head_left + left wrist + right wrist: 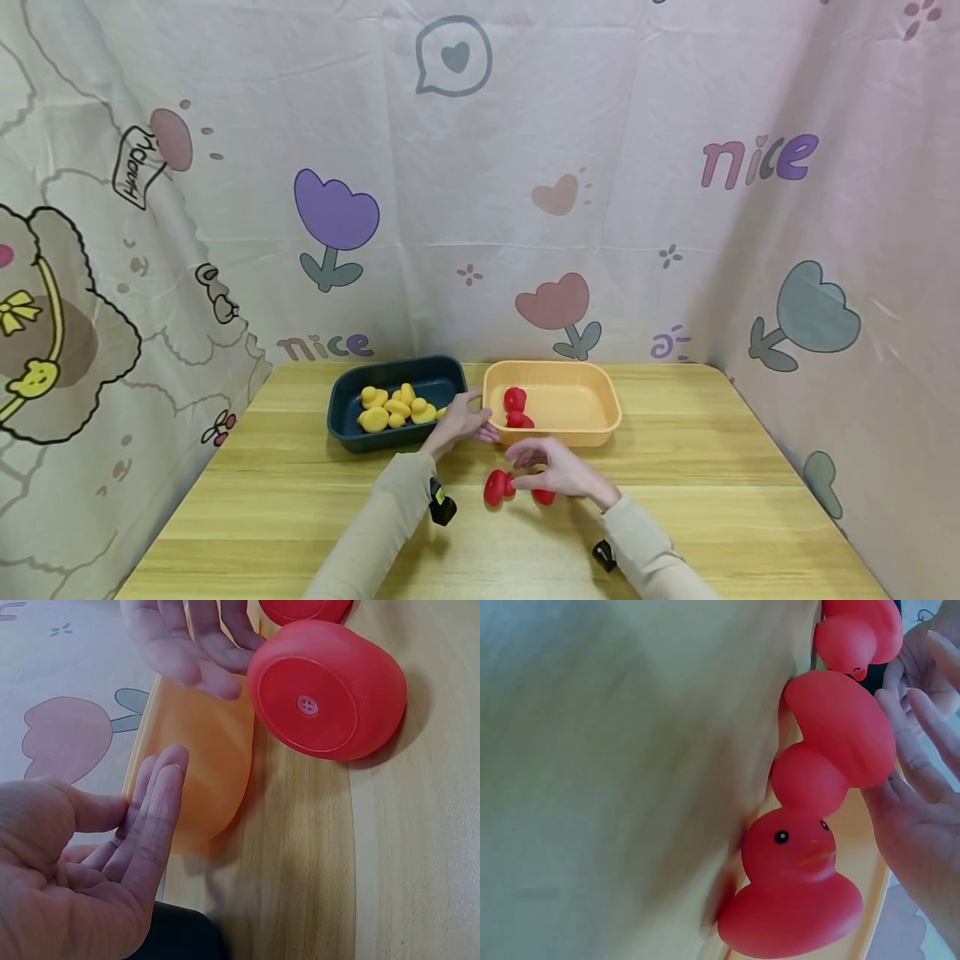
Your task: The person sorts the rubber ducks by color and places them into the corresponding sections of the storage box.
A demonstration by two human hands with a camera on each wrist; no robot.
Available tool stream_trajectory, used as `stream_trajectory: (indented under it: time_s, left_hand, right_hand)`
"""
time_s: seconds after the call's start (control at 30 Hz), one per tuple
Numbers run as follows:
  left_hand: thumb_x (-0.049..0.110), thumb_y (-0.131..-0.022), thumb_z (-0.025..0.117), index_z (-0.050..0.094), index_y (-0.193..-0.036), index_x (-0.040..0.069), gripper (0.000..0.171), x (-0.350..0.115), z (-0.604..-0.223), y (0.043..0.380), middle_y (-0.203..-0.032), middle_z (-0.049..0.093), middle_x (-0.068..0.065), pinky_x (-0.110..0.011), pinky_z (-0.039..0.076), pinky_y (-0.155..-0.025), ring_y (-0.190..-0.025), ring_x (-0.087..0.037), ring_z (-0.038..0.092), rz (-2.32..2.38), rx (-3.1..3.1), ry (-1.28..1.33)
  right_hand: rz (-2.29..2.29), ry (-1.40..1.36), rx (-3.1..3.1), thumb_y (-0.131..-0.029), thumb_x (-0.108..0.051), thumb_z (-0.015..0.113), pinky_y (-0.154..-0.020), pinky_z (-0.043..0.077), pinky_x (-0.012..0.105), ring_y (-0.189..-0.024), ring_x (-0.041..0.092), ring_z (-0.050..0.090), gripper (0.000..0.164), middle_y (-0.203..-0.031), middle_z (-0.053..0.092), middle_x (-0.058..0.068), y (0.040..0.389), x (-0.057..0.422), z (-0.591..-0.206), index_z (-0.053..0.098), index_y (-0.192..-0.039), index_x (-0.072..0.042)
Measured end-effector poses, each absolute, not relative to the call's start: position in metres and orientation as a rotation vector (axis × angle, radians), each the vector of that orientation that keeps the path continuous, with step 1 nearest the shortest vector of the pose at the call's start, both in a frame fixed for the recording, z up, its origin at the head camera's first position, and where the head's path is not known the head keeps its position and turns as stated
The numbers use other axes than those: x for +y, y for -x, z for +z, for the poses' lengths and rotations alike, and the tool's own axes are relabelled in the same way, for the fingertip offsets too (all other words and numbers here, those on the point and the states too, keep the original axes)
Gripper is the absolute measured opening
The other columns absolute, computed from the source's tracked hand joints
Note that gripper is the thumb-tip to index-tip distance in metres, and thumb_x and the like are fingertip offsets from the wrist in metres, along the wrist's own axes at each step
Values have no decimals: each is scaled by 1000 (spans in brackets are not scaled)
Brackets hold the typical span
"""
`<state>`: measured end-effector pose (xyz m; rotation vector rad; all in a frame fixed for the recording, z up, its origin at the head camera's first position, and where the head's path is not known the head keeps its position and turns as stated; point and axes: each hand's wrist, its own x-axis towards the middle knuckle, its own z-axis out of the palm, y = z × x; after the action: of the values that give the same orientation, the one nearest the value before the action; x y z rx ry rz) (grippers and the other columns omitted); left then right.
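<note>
My left hand (459,423) is at the left end of the light-orange bin (588,437), thumb by the rim and straight fingers against its outer wall. Over the table in front of the bin, my right hand (558,468) hovers with fingers apart and nothing between them. Close under it are red rubber ducks (497,488). From the right wrist, three red ducks (787,919) show in a row beside the right hand (919,817). The left wrist view has the round base of one red duck (307,705) facing the camera. More red ducks (515,402) lie inside the orange bin.
Left of the orange bin stands a dark blue bin (352,442) with several yellow rubber ducks (375,419). Both sit toward the back of the wooden table (690,467). A printed cloth (465,167) hangs behind and at the sides.
</note>
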<state>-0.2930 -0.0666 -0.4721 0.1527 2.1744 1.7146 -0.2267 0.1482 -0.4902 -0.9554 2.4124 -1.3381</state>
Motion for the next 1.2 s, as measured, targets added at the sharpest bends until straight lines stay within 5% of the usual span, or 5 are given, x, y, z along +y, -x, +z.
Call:
stream_trajectory:
  time_s: [0.3,1.2]
  left_hand:
    - [6,-102,55,30,-155,-2,59,-66,-472,294,-89,75,-26,-43,63,-76,-73,-30,77,1702,2196,-144]
    - [6,-103,53,29,-156,-2,58,-65,-471,293,-89,76,-26,-45,62,-79,-73,-30,77,1686,2205,-119]
  right_hand:
    - [-1236,1007,2453,-89,-22,78,-89,61,38,-98,33,69,44,-110,73,15,227,143,-495,66,-120,6]
    - [-1005,1072,2528,-86,-23,80,-66,47,14,-76,15,60,42,-90,72,5,229,124,-493,70,-118,3]
